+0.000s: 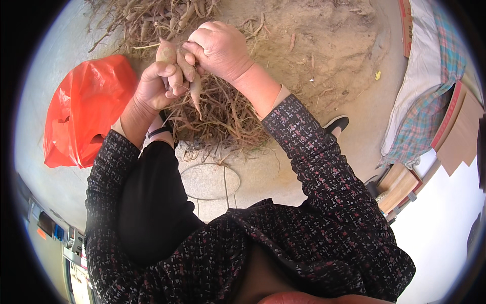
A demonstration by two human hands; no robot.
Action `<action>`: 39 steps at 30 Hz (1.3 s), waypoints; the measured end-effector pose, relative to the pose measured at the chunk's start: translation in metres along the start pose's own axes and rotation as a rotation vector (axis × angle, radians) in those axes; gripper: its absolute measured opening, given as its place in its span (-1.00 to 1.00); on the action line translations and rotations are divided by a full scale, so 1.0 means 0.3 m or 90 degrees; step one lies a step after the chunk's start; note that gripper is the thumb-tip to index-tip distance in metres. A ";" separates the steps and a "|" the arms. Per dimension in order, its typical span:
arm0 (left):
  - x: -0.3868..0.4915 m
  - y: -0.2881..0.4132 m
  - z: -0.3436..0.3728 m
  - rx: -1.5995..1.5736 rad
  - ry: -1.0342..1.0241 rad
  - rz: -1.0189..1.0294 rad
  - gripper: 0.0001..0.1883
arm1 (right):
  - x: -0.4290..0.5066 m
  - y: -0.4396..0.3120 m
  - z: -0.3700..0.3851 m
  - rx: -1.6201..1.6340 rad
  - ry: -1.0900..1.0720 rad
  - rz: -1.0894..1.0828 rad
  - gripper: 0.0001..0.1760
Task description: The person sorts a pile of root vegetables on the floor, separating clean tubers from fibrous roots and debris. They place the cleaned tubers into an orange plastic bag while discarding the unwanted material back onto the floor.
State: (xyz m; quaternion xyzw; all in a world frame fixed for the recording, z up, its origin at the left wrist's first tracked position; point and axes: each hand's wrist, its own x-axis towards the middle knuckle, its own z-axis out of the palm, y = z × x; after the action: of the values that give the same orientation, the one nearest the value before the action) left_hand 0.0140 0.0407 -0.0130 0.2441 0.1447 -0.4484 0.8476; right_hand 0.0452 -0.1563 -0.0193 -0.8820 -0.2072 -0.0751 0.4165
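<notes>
A small cluster of pale, soil-dusted sweet potatoes (167, 52) is held up over the floor. My left hand (153, 84) wraps around its lower part, thumb across one root. My right hand (220, 49) pinches the top of the cluster, its fingers curled beside the upper roots. One thin tapered root (195, 94) hangs down between the hands. Below them lies a heap of thin roots and stems (224, 114). Farther off, a bigger pile of roots (152, 19) rests on the floor, partly cut off by the picture's top edge.
A red plastic bag (91, 110) sits on the floor to the left. Loose soil (326, 49) with scattered root bits spreads to the right, near my shoe (337, 123). A plaid-and-white woven sack (417, 95) and cardboard (461, 125) stand along the right side. A wire ring (210, 181) lies in front.
</notes>
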 end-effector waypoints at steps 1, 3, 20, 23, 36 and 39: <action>-0.010 -0.006 0.003 0.031 0.020 0.018 -0.52 | 0.014 0.001 0.002 -0.014 0.025 -0.034 -0.81; -0.025 -0.018 0.014 0.093 0.058 0.056 -0.53 | 0.018 -0.033 0.009 0.315 -0.078 0.338 -0.80; -0.152 0.058 0.359 1.003 0.008 0.573 -0.78 | -0.014 -0.295 -0.119 0.808 0.171 0.706 -0.81; -0.244 0.125 0.472 0.922 0.000 0.636 -0.76 | -0.100 -0.335 -0.142 0.618 0.170 0.737 -0.73; -1.018 0.234 0.223 -0.157 -0.142 0.666 -0.71 | -0.661 -0.524 -0.462 0.258 0.200 0.833 -0.62; -0.979 0.223 0.298 -0.223 -0.228 0.592 -0.74 | -0.480 -0.744 -0.414 0.381 0.164 0.689 -0.64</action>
State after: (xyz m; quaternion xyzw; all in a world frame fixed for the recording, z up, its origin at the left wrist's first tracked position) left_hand -0.0915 0.2266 0.2173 0.0569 -0.0529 -0.0292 0.9966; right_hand -0.1753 -0.1685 0.1736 -0.6908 0.3083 0.1018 0.6460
